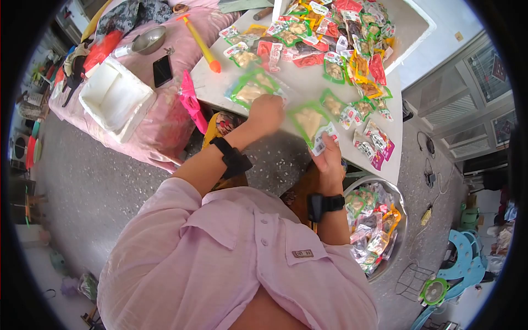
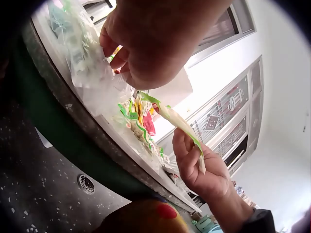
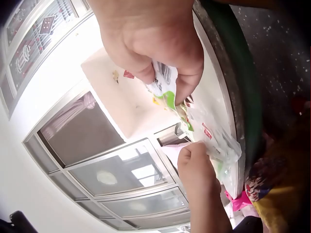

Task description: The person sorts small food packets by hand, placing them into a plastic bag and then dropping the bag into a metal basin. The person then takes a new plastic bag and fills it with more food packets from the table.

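left hand (image 1: 267, 113) grips one packet (image 1: 248, 91), right hand (image 1: 329, 157) another packet (image 1: 309, 122).

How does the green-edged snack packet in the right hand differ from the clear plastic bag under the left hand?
The green-edged snack packet is one small pouch; the clear plastic bag is larger, holding green packets. The right hand pinches the packet; the left hand holds the bag on the white table. Both show green.
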The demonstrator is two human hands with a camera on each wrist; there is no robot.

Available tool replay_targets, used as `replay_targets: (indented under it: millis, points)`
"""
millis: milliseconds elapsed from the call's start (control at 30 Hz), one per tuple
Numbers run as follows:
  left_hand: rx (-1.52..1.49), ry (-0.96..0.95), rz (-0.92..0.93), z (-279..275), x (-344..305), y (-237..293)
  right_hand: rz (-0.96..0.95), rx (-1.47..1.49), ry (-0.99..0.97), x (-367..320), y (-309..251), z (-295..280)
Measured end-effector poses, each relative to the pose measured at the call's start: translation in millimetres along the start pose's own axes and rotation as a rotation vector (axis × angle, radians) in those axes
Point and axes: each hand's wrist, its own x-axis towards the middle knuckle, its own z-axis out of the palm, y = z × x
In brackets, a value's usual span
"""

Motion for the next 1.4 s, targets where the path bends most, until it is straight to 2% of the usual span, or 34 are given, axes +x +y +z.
replay_targets:
  millis: [133, 233, 367, 433, 533, 633, 733, 833, 933, 1033, 1133, 1233, 1333, 1400]
  points:
    - [-0.216, -0.008, -0.101, -13, 3, 10, 0.108, 0.046, -0.046, 13, 6, 5]
    - [-0.216, 0.060, -0.021, -12, 3, 8, 0.157, -0.004, -0.033, 19, 6, 19]
    - [-0.075, 0.091, 0.090, -15, -3, 12, 0.186, 0.000, 0.052, 39, 12, 14]
    - [0.018, 0.090, 0.140, -20, -3, 18, 0.171, 0.022, 0.101, 46, 17, 31]
    - [0.053, 0.216, 0.218, -32, -6, 26, 0.200, -0.006, 0.070, 61, 29, 49]
    - [0.106, 0.281, 0.238, -29, -7, 25, 0.166, -0.277, 0.023, 65, 35, 60]
    - [0.049, 0.115, 0.262, -40, -14, 28, 0.374, -0.610, -0.068, 54, 26, 63]
    - [0.026, 0.178, 0.219, -38, -17, 24, 0.392, -0.740, -0.092, 42, 19, 60]
    - [0.037, 0.150, 0.223, -35, -18, 21, 0.264, -0.599, 0.065, 40, 19, 66]
    - [0.009, 0.120, 0.216, -42, -17, 25, 0.200, -0.537, 0.122, 58, 25, 68]
    - [0.025, 0.177, 0.266, -36, -14, 20, 0.125, -0.540, 0.157, 64, 29, 86]
    - [-0.025, 0.225, 0.248, -36, -10, 19, 0.000, -0.271, 0.178, 79, 48, 85]
    - [0.015, 0.225, 0.242, -31, -13, 13, 0.030, -0.326, 0.134, 70, 47, 88]
    - [-0.032, 0.211, 0.263, -33, -20, 10, 0.079, -0.471, 0.085, 65, 42, 83]
